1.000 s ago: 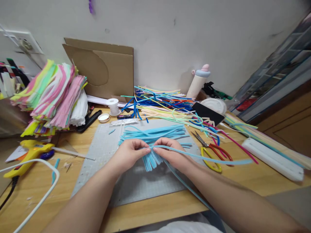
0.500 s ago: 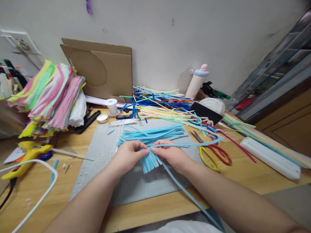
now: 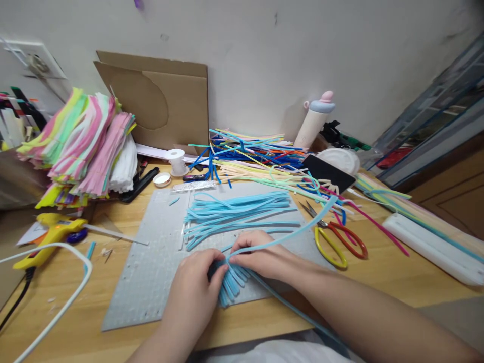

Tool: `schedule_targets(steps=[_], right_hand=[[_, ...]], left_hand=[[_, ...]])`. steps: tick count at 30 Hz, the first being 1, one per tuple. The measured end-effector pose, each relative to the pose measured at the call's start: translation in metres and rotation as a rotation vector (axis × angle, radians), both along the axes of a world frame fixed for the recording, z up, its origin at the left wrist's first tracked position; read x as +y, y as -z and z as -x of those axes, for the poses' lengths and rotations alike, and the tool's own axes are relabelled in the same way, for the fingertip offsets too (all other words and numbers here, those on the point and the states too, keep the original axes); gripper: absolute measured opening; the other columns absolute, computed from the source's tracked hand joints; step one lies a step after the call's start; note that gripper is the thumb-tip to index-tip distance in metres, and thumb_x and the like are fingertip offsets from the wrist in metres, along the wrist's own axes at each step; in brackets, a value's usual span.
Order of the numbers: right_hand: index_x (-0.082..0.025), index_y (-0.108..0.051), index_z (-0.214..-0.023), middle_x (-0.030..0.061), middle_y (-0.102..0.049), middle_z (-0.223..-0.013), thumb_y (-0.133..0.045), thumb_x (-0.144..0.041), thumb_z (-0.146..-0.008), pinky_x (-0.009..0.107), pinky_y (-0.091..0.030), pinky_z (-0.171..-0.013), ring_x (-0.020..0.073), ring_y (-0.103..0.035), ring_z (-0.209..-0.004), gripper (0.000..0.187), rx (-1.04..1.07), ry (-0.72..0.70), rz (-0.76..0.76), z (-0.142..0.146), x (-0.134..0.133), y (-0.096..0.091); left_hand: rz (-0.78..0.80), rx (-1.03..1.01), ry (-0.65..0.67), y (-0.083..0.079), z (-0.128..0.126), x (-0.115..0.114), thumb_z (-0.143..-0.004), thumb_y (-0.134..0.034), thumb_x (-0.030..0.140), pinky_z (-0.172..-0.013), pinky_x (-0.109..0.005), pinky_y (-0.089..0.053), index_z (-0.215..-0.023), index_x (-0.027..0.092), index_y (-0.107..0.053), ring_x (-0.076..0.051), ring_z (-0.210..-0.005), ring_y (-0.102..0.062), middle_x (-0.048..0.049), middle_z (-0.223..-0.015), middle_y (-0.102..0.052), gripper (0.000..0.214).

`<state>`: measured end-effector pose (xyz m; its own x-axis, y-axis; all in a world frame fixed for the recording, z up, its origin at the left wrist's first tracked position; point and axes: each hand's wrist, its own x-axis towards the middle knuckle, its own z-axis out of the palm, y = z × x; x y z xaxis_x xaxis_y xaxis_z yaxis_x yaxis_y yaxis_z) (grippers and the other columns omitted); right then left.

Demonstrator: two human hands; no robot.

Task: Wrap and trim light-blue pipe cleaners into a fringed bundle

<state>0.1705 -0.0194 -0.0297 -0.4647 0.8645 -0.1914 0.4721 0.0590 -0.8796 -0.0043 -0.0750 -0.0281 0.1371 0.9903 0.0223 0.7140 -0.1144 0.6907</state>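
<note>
Both my hands meet near the front edge of a grey cutting mat [image 3: 151, 262]. My left hand [image 3: 194, 290] is closed around a short bundle of light blue pipe cleaners [image 3: 232, 285] whose cut ends fan out below my fingers. My right hand [image 3: 260, 257] pinches a long light blue pipe cleaner [image 3: 298, 229] at the bundle's top; one end arcs up to the right, the other trails down past my right forearm. Behind my hands lies a loose pile of light blue pipe cleaners [image 3: 238, 212].
Yellow and red scissors [image 3: 333, 239] lie right of the mat. Mixed coloured pipe cleaners [image 3: 260, 161], a black block [image 3: 328, 174], a bottle [image 3: 315, 121] and a thread spool [image 3: 176, 161] stand behind. A yellow glue gun [image 3: 49, 237] and stacked coloured bundles [image 3: 83, 146] are left; a white case [image 3: 431, 247] right.
Both hands have drawn the bundle toward me, down the mat. The long strand's free end has swung from pointing right to arcing up and back over the scissors.
</note>
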Motion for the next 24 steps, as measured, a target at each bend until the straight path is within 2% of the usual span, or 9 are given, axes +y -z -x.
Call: schedule_targets(steps=[2, 6, 8, 11, 13, 15, 17, 20, 24], right_hand=[[-0.017, -0.070, -0.072, -0.0010, -0.063, -0.065, -0.063, -0.024, -0.070, 0.022, -0.037, -0.055, 0.0125, -0.054, -0.062, 0.010, -0.027, -0.012, -0.032, 0.001, 0.000, 0.003], [-0.018, -0.070, -0.073, -0.0007, -0.064, -0.066, -0.062, -0.026, -0.071, 0.022, -0.038, -0.056, 0.0133, -0.056, -0.063, 0.012, -0.048, -0.010, -0.020, 0.001, 0.002, 0.004], [-0.018, -0.070, -0.073, -0.0008, -0.065, -0.066, -0.061, -0.028, -0.072, 0.022, -0.038, -0.056, 0.0136, -0.056, -0.063, 0.013, -0.064, -0.004, -0.022, 0.001, 0.002, 0.003], [-0.019, -0.070, -0.075, -0.0007, -0.065, -0.067, -0.060, -0.029, -0.074, 0.023, -0.039, -0.058, 0.0142, -0.057, -0.064, 0.015, -0.081, 0.009, -0.040, 0.000, 0.002, 0.002], [-0.019, -0.070, -0.075, -0.0005, -0.066, -0.068, -0.060, -0.029, -0.074, 0.023, -0.039, -0.059, 0.0146, -0.057, -0.066, 0.015, -0.068, 0.004, -0.053, 0.000, 0.002, 0.002], [-0.019, -0.070, -0.074, -0.0006, -0.066, -0.068, -0.060, -0.027, -0.074, 0.023, -0.039, -0.060, 0.0145, -0.057, -0.066, 0.013, -0.068, -0.002, -0.059, 0.001, 0.002, 0.003], [-0.019, -0.069, -0.076, -0.0009, -0.066, -0.070, -0.059, -0.024, -0.073, 0.023, -0.038, -0.059, 0.0141, -0.056, -0.067, 0.012, -0.074, 0.001, -0.065, 0.003, 0.002, 0.003], [-0.019, -0.064, -0.082, -0.0020, -0.064, -0.072, -0.057, -0.018, -0.072, 0.021, -0.037, -0.058, 0.0128, -0.055, -0.067, 0.012, -0.073, 0.028, -0.091, 0.002, 0.000, 0.002], [-0.018, -0.057, -0.074, -0.0013, -0.058, -0.071, -0.053, -0.018, -0.076, 0.023, -0.034, -0.059, 0.0127, -0.051, -0.066, 0.004, -0.206, 0.054, -0.177, -0.008, -0.015, -0.006]], left_hand=[[-0.106, 0.082, 0.038, 0.003, 0.005, -0.003, -0.080, -0.057, 0.030, -0.081, -0.040, -0.042, -0.090, 0.023, -0.063, -0.027, -0.090, -0.060, -0.0058, -0.093, -0.068, 0.013], [-0.172, 0.186, 0.102, 0.006, 0.019, -0.003, -0.088, -0.047, 0.030, -0.081, -0.042, -0.044, -0.098, 0.024, -0.062, -0.025, -0.091, -0.061, -0.0055, -0.096, -0.069, 0.019], [-0.251, 0.213, 0.123, 0.006, 0.023, -0.003, -0.089, -0.045, 0.026, -0.087, -0.043, -0.043, -0.107, 0.022, -0.060, -0.025, -0.100, -0.059, -0.0075, -0.106, -0.067, 0.023], [-0.417, 0.250, 0.092, 0.007, 0.022, -0.005, -0.088, -0.046, 0.022, -0.092, -0.047, -0.041, -0.113, 0.020, -0.057, -0.027, -0.110, -0.054, -0.0119, -0.121, -0.060, 0.027], [-0.471, 0.272, 0.164, 0.008, 0.020, -0.010, -0.087, -0.048, 0.019, -0.092, -0.046, -0.043, -0.112, 0.021, -0.058, -0.027, -0.109, -0.055, -0.0102, -0.118, -0.061, 0.027], [-0.475, 0.269, 0.336, 0.010, 0.017, -0.015, -0.087, -0.047, 0.014, -0.090, -0.040, -0.046, -0.110, 0.023, -0.060, -0.024, -0.107, -0.056, -0.0072, -0.113, -0.064, 0.028], [-0.437, 0.300, 0.405, 0.013, 0.015, -0.019, -0.086, -0.046, 0.011, -0.088, -0.037, -0.049, -0.113, 0.020, -0.058, -0.023, -0.106, -0.057, -0.0081, -0.113, -0.064, 0.031], [-0.430, 0.354, 0.440, 0.017, 0.014, -0.022, -0.085, -0.045, 0.009, -0.087, -0.038, -0.051, -0.117, 0.016, -0.056, -0.024, -0.106, -0.057, -0.0104, -0.116, -0.063, 0.034], [-0.421, 0.412, 0.435, 0.020, 0.014, -0.023, -0.084, -0.044, 0.006, -0.086, -0.039, -0.051, -0.120, 0.016, -0.053, -0.024, -0.106, -0.056, -0.0094, -0.118, -0.061, 0.039]])
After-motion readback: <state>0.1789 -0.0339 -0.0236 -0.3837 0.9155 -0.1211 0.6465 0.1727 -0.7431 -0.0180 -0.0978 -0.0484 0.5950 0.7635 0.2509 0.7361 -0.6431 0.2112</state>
